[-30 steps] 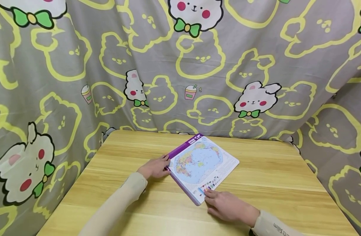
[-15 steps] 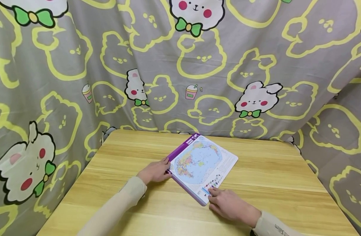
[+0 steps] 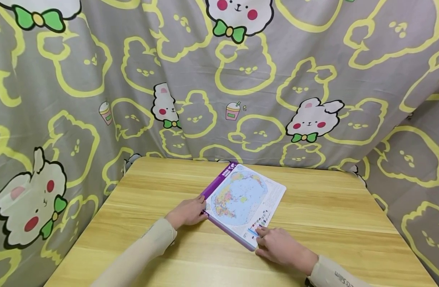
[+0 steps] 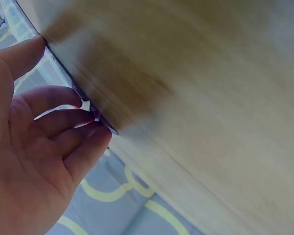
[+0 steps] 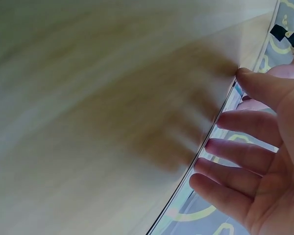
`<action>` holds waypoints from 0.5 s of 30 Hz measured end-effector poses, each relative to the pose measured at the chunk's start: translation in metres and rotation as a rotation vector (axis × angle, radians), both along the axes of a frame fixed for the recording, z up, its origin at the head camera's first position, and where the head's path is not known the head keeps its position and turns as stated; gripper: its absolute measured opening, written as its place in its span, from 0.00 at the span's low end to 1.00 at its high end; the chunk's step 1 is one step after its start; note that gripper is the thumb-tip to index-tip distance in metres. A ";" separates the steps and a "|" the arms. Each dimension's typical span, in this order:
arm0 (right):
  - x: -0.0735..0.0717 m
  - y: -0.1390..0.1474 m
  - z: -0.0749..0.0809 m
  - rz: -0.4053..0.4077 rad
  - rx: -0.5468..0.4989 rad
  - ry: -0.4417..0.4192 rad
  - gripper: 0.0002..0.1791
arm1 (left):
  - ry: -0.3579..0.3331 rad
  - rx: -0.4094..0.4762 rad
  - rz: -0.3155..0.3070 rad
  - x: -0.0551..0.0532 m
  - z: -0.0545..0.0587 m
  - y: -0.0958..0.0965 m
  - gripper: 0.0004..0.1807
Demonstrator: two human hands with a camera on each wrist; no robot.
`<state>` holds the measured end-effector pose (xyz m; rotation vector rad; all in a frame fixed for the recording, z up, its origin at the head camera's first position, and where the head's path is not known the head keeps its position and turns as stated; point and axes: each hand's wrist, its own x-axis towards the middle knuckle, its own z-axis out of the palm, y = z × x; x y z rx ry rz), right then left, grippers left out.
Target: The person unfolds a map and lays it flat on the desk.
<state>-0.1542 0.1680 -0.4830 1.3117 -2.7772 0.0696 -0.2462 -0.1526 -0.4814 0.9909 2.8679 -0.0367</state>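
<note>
A flat world map board [image 3: 242,195] with rounded corners and a purple border lies slantwise on the wooden table in the head view. My left hand [image 3: 188,212] touches its left corner, the fingertips right at the purple edge. At the near right corner, my right hand [image 3: 281,247] rests its fingertips on the printed flags and the side. In the left wrist view the fingers [image 4: 90,147] are slightly bent, and the thumb is apart from them. The right wrist view shows the fingers [image 5: 240,154] spread and nearly straight, with their tips along a thin edge.
The light wooden table [image 3: 330,211] carries the map near its middle. Behind and at both sides hangs a grey curtain [image 3: 198,67] with yellow outlines and white rabbits; it comes close to the table's back edge.
The map board has turned a little counterclockwise: its far corner shifted left and its near corner right. My right hand moved slightly right with it; my left hand stays at the left corner.
</note>
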 end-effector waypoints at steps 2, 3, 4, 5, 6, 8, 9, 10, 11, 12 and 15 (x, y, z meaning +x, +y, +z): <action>0.000 0.000 0.000 -0.007 -0.004 0.008 0.17 | 0.012 0.003 -0.002 0.001 -0.001 0.000 0.24; 0.000 0.001 0.000 -0.009 -0.006 0.011 0.18 | 0.016 0.001 -0.002 0.001 -0.001 0.000 0.23; 0.000 0.001 0.000 -0.014 -0.008 0.014 0.18 | 0.020 0.001 -0.005 0.002 -0.001 0.000 0.22; 0.000 0.001 0.000 -0.020 -0.008 0.015 0.18 | 0.025 0.001 -0.006 0.002 -0.001 0.000 0.21; 0.000 0.001 0.000 -0.024 -0.009 0.016 0.18 | 0.028 0.000 -0.009 0.002 -0.001 0.000 0.21; 0.001 0.001 0.000 -0.032 -0.010 0.018 0.18 | 0.028 -0.003 -0.011 0.003 -0.001 0.000 0.20; 0.001 0.001 0.000 -0.036 -0.010 0.019 0.18 | 0.025 -0.004 -0.011 0.003 -0.001 0.000 0.20; 0.001 0.001 -0.001 -0.038 -0.011 0.020 0.18 | 0.022 -0.001 -0.012 0.004 -0.001 0.000 0.20; 0.001 0.001 -0.001 -0.039 -0.011 0.021 0.18 | 0.019 0.001 -0.011 0.004 -0.001 0.000 0.20; 0.001 0.001 -0.002 -0.040 -0.012 0.025 0.18 | 0.016 0.003 -0.011 0.005 0.000 0.000 0.20; 0.000 0.002 -0.003 -0.038 -0.017 0.037 0.18 | 0.017 0.001 -0.013 0.005 0.001 0.000 0.19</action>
